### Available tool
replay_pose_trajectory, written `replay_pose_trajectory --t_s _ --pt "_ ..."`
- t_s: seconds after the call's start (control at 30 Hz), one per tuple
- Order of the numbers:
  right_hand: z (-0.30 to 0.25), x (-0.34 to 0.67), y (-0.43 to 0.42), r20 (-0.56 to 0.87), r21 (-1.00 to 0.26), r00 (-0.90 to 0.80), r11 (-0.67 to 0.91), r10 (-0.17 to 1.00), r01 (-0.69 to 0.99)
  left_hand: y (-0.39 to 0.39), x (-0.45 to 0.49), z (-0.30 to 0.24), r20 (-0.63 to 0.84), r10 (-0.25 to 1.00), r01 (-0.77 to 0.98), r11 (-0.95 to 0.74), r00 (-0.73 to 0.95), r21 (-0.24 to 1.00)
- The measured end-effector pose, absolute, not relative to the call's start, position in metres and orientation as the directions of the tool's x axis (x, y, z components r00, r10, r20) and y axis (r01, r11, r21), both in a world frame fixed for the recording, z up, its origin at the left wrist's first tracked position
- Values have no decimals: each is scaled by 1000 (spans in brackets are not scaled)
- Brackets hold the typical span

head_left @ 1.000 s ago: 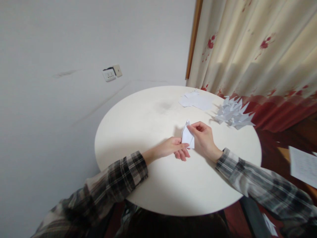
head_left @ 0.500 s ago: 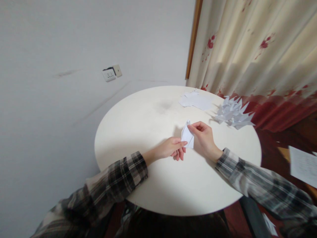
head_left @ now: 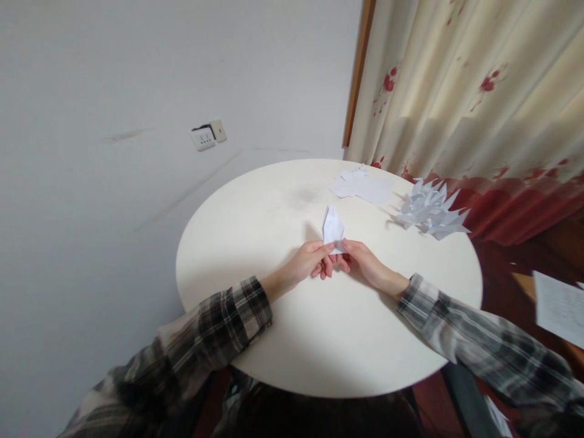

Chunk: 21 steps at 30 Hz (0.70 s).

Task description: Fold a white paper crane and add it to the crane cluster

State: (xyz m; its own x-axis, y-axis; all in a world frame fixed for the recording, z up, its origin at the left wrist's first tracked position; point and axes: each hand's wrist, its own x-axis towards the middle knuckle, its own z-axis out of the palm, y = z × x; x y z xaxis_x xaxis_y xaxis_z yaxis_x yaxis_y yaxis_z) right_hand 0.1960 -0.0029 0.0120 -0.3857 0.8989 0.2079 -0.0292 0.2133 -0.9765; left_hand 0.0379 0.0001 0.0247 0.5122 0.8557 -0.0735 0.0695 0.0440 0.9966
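Observation:
A small folded white paper piece stands with its point up above the middle of a round cream table. My left hand pinches its lower left corner. From the other side, my right hand pinches the lower right corner. The fingertips of both hands meet under the paper. Both arms wear plaid sleeves.
A heap of folded white paper shapes lies at the table's right rim. Flat white sheets lie at the far edge. A flowered curtain hangs to the right, a wall socket sits on the left wall, and a printed sheet lies off the table.
The paper piece has moved up and to the left. My right hand slid from its top edge down to its lower corner, and both hands now meet beneath it.

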Motion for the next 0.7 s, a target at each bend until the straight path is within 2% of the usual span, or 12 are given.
replay_pose_trajectory --t_s 0.13,0.4,0.53,0.7 --pt "11 197 -4 129 -991 -434 132 892 -22 0 38 23 -68 854 78 33 516 996" --pt "10 199 0 116 -992 -412 128 904 1 -1 39 21 -61 855 65 32 515 997" --pt "17 196 -3 149 -988 -507 146 849 -46 1 40 19 -30 875 24 21 484 999" --pt "14 198 -6 147 -955 -460 247 875 164 2 40 21 54 943 -99 -22 329 995"
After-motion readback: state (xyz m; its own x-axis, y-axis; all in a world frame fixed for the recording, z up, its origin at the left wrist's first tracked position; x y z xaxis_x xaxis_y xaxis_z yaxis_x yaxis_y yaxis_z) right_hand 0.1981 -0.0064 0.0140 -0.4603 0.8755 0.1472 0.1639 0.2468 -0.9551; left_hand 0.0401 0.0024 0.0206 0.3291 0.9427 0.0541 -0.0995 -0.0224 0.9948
